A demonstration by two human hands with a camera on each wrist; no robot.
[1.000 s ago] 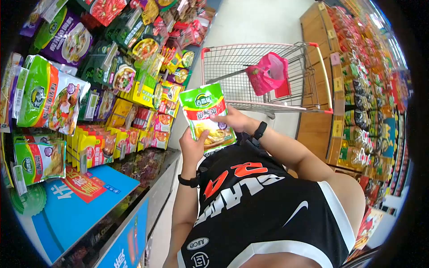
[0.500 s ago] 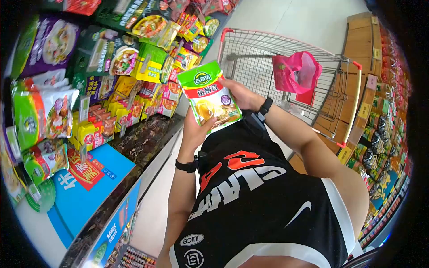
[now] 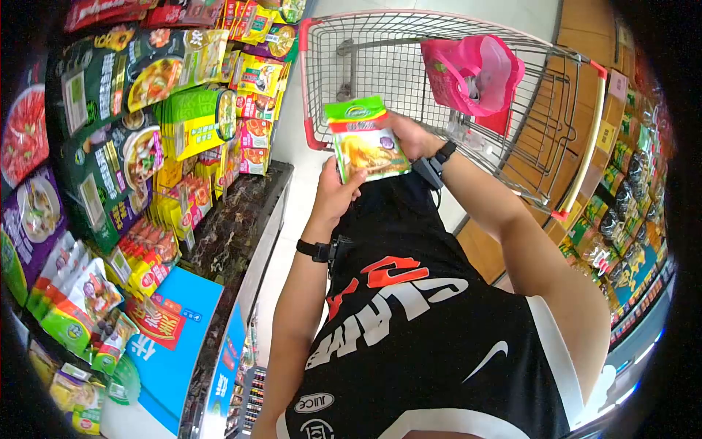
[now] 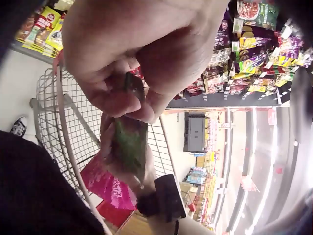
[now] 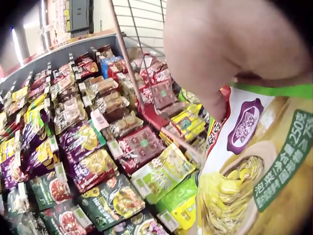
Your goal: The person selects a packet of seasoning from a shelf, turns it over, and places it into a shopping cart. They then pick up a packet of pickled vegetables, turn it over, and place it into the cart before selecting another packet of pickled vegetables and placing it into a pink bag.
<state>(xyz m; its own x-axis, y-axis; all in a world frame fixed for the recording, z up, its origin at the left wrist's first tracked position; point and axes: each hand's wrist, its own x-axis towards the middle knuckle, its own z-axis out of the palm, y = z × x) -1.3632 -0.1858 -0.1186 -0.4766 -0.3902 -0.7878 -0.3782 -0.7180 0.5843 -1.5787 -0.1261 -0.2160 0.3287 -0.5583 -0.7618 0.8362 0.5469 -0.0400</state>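
grips a flat, rectangular green, red and white plastic pouch point(image 3: 369, 150) at opposite sides with left hand point(image 3: 338, 194) and right hand point(image 3: 412, 137); holds it ahead of a black sleeveless jersey point(image 3: 439, 351), near a red-cornered grey wire cart point(image 3: 314, 137) with a pink plastic bag point(image 3: 446, 73) inside.

A slanted display shelf point(image 3: 238, 201) with a dark, patterned ledge carries close rows of bagged food: dark green packets point(image 3: 102, 179), yellow-green packets point(image 3: 194, 121) and, nearer the person, green-and-white packets point(image 3: 80, 300). A blue printed board point(image 3: 179, 358) lies along its near end. The pale floor point(image 3: 296, 219) bears a wire shopping cart point(image 3: 306, 88), with a pink bag point(image 3: 447, 69) inside. Opposite, a wooden shelf unit point(image 3: 493, 249) holds densely packed goods point(image 3: 618, 212).
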